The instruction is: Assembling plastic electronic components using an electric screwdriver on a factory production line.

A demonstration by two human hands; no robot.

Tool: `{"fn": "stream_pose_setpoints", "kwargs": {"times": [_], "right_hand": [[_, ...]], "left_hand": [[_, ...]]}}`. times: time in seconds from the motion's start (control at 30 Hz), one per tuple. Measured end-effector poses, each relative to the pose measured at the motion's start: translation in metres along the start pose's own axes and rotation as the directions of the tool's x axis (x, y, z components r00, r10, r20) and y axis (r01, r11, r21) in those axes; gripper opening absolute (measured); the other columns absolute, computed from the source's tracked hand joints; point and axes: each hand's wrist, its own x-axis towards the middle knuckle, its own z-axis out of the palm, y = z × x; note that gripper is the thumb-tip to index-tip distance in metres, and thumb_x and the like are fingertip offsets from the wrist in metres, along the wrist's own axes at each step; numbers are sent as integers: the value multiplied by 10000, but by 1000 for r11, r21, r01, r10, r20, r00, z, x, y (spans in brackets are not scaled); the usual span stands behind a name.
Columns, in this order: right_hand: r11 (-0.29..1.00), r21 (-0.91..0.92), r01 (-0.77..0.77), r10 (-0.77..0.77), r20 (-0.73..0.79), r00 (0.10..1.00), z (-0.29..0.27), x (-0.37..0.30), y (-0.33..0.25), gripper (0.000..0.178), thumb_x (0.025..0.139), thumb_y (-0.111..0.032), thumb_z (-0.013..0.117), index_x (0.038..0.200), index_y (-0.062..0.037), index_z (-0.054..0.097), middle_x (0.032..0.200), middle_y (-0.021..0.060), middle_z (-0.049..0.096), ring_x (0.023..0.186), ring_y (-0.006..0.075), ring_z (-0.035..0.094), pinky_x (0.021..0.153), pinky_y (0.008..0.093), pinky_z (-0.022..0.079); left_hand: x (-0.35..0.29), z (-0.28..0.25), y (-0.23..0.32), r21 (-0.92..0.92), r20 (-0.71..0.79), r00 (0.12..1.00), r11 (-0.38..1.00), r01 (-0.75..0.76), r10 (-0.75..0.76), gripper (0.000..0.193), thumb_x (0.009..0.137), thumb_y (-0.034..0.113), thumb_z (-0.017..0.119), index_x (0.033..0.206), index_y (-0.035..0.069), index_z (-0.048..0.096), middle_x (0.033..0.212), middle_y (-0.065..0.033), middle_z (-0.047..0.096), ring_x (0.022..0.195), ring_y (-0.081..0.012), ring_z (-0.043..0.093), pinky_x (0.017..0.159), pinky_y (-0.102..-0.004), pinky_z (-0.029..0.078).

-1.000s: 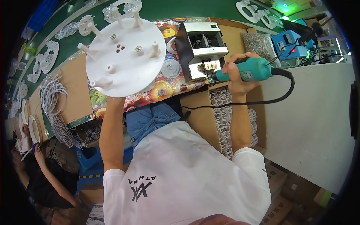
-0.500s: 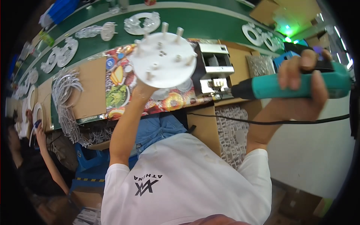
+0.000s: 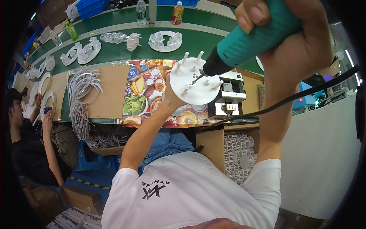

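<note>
My left hand (image 3: 172, 95) holds up a round white plastic disc (image 3: 198, 95) by its left edge, the fingers mostly hidden behind it. Several posts and small holes stand out on the disc's face. In my right hand (image 3: 293, 53) is a teal electric screwdriver (image 3: 244, 44) with a black nose, fingers wrapped round its body. Its thin bit slants down to the disc's face and ends near a post at the lower left; whether it sits in a hole I cannot tell.
A black-and-white screw feeder (image 3: 233, 97) stands right of the disc. White cables (image 3: 82, 99) hang over the bench edge at left. Clear plastic ring parts (image 3: 164, 41) lie along the green bench. A black cord (image 3: 289, 98) crosses at right. A co-worker (image 3: 36, 145) sits at left.
The screwdriver has swung up and left from beside the feeder, and its bit is now at the disc. In the picture, the disc sits lower and further right than before.
</note>
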Motion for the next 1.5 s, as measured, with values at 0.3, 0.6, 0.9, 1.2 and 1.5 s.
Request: {"fn": "stream_pose_setpoints", "kwargs": {"times": [0.3,0.6,0.9,1.2,1.5], "right_hand": [[998,-13,69,-69,10,998,21,5,13,445,786,-89,662,1163,25,455,759,161,601,539,207,586,448,317,499],[973,-226,48,-7,179,984,-15,-9,33,312,831,-106,583,1106,6,485,775,115,580,595,195,555,541,310,479],[929,-368,-37,161,312,936,-10,-4,37,204,881,-139,490,1039,-13,517,796,61,551,662,172,510,645,302,447],[907,-317,279,-221,208,953,6,18,31,148,751,-56,661,853,-3,567,696,81,617,502,138,577,426,288,497],[927,-40,372,-363,150,920,-67,-64,-67,422,925,-160,400,1313,-6,331,1017,168,540,699,190,514,650,343,446]], "left_hand": [[3,7,-19,-396,114,987,906,148,-111,691,690,268,749,1275,21,476,1281,-122,546,1163,-201,534,1038,-376,341],[4,5,-8,-895,222,955,347,280,-196,529,794,223,628,1264,27,486,1253,-116,567,1154,-206,548,1066,-377,332],[25,-6,18,23,6,1000,1000,7,-7,342,678,232,713,972,59,681,1028,-114,670,992,-246,630,1042,-370,356],[-7,2,-64,314,-88,995,949,-11,41,784,639,334,795,1284,52,450,1284,-156,506,1246,-270,433,1114,-430,180],[21,-20,-47,-4,-212,977,1000,-19,18,803,648,218,810,1307,29,394,1290,-154,486,1182,-281,492,1056,-431,323]]}}
